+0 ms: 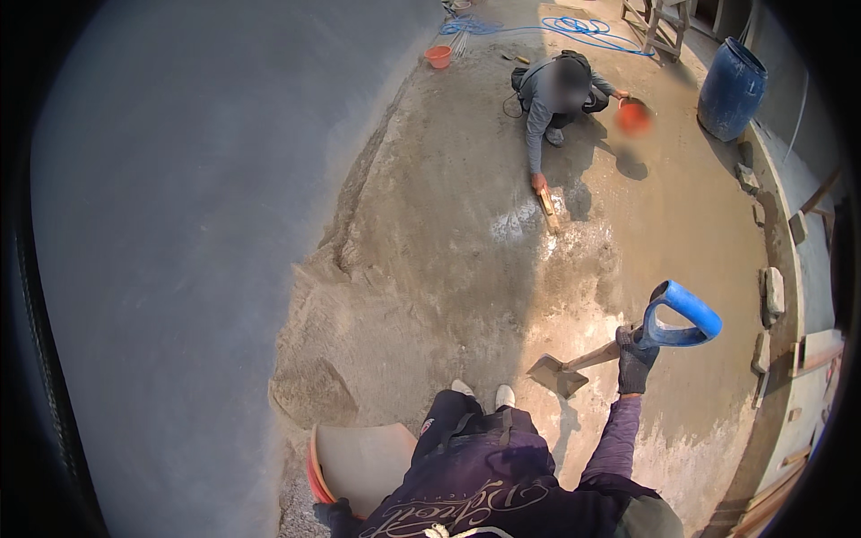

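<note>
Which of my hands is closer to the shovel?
Right. Your right hand grips the shovel just below its blue handle; your left hand is far off, at the orange bucket.

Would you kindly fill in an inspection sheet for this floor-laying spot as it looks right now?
Surface: smooth grey screed on the left; rough sandy mortar bed on the right.
Job's things: shovel with blue handle, blade resting on the mortar; orange tub tilted at the person's left.
Clutter: small orange bucket; blue barrel; stones along the edge.
Hands: right hand, gloved, fingers closed on the shovel shaft; left hand, gloved, at the tub's lower rim, grip unclear.
Cables: blue hose coiled at the far end.
Surroundings: a co-worker kneels, rubbing the bed with a wooden float; low kerb at right.
</note>
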A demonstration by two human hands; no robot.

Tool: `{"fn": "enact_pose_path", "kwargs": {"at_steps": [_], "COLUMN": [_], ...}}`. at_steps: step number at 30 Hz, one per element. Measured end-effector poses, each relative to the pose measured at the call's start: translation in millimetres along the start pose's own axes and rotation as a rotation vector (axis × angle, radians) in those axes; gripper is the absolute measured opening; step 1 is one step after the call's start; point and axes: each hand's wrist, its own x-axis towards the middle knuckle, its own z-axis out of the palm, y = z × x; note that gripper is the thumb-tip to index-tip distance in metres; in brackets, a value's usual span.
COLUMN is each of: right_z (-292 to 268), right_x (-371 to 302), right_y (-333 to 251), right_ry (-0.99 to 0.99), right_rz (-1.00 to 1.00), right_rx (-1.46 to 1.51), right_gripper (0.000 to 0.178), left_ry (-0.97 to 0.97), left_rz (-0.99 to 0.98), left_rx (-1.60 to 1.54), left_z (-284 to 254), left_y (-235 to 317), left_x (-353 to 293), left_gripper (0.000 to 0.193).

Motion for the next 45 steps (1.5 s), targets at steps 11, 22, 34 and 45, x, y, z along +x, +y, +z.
{"fn": "enact_pose_path", "kwargs": {"at_steps": [11,22,34,45], "right_z": [218.6,479.0,789.3,955.0], "right_x": [118.4,287.4,507.6,738.1], "right_y": [-99.7,-288.0,-303.9,-380.5], "right_ry": [-0.068,0.209,0.272,0.055], "right_rz": [-0.109,-0.285,-0.251,-0.130], "right_rx": [0.012,0.460,0.362,0.376], "right_gripper": [0.044,0.033,0.028,0.042], "left_ry": [-0.038,-0.156,-0.022,-0.103], "left_rz": [0.011,0.083,0.152,0.226], "left_rx": [0.025,0.021,0.056,0.061], "left_z": [55.6,38.7,50.4,14.5], "left_y": [266.8,525.8,893.6,1215.3], "left_x": [94.4,173.3,185.5,154.2], "left_gripper": [0.098,0.104,0.104,0.100]}}
